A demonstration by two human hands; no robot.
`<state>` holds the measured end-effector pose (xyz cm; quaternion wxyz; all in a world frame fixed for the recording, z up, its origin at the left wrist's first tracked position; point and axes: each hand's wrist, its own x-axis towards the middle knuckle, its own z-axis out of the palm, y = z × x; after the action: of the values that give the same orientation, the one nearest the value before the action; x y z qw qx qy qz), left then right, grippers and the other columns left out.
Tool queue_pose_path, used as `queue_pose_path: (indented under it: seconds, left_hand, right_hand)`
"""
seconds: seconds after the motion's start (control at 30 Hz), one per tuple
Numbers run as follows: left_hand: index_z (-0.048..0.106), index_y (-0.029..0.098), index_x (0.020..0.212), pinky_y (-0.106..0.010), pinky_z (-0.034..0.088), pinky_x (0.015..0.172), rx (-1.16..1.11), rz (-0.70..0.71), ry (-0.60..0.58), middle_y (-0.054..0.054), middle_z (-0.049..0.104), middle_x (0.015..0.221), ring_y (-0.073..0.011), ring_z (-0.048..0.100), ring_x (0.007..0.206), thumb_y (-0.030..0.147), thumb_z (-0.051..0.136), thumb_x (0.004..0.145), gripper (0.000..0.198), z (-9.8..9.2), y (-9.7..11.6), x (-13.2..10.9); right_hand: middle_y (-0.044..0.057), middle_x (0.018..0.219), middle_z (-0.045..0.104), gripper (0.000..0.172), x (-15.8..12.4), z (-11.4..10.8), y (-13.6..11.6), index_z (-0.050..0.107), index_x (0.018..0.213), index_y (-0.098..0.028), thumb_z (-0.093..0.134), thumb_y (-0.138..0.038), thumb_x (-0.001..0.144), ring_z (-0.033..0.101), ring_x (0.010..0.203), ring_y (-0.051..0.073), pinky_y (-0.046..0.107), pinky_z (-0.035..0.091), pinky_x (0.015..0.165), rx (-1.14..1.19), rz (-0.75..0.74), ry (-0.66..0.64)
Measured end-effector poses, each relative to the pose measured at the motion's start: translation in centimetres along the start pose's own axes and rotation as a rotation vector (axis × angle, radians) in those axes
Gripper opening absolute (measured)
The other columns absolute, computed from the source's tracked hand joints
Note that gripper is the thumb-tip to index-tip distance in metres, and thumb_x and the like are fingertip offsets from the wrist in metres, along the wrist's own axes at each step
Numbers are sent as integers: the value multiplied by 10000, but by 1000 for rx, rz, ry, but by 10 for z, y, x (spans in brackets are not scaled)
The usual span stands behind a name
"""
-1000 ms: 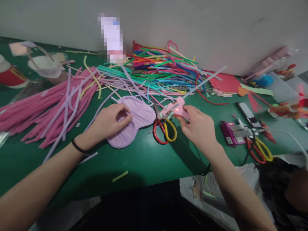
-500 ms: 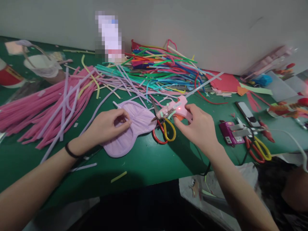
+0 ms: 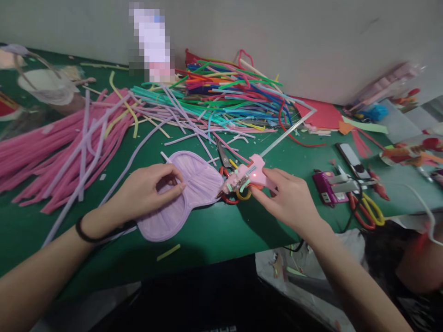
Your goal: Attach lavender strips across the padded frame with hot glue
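Note:
My left hand (image 3: 147, 191) rests on a lilac heart-shaped piece (image 3: 194, 184) made of pipe cleaners, fingers curled and pinching its upper edge. My right hand (image 3: 289, 198) grips a small pink glue gun (image 3: 247, 175) with a red light lit and a clear glue stick (image 3: 287, 133) sticking out behind. The gun's nozzle touches the right edge of the heart. Red and yellow scissors (image 3: 230, 177) lie under the gun, mostly hidden.
Pink pipe cleaners (image 3: 51, 147) are heaped at the left, a many-coloured pile (image 3: 224, 101) at the back by the wall. A purple device (image 3: 323, 184), more scissors (image 3: 367, 210), a phone (image 3: 351, 159) and red paper (image 3: 323, 115) lie at the right on the green table (image 3: 214, 230).
The glue gun came down and left until its nozzle met the heart's right edge. The left hand shifted the heart slightly toward me.

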<state>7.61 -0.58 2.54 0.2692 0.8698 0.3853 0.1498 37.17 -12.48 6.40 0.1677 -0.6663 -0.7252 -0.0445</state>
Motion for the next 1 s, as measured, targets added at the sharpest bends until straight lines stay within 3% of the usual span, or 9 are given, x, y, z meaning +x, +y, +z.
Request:
queue_pose_path:
  seconds: [1.0]
  left_hand:
    - [630, 227, 907, -330, 469, 724, 22, 4, -6, -44, 723, 891, -228, 656, 800, 554, 526, 850, 348, 0, 0, 0]
  right_hand:
    - [67, 800, 654, 326, 13, -5, 14, 673, 1038, -140, 534, -407, 913, 588, 698, 197, 286, 348, 559, -115, -4, -14]
